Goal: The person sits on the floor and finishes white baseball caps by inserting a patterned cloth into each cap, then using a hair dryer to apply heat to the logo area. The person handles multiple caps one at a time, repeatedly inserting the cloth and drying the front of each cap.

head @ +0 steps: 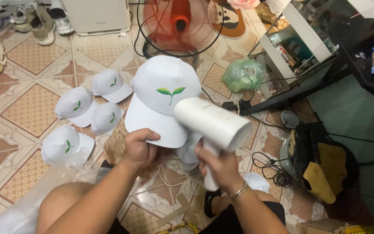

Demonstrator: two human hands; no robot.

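Note:
My left hand (139, 148) grips the brim of a white cap (163, 102) with a green two-leaf print, holding it up in front of me. My right hand (215, 162) is closed around the handle of a white handheld steamer (211, 123), whose barrel points up and left, close to the cap's front panel. A bracelet sits on my right wrist. Several more white caps (94, 106) with the same print lie on the tiled floor to the left.
A red standing fan (178, 26) is behind the cap. A green plastic bag (244, 74), a white shelf unit (295, 43), black cables (273, 167), shoes (35, 21) at top left and a clear plastic bag (44, 190) by my knee surround me.

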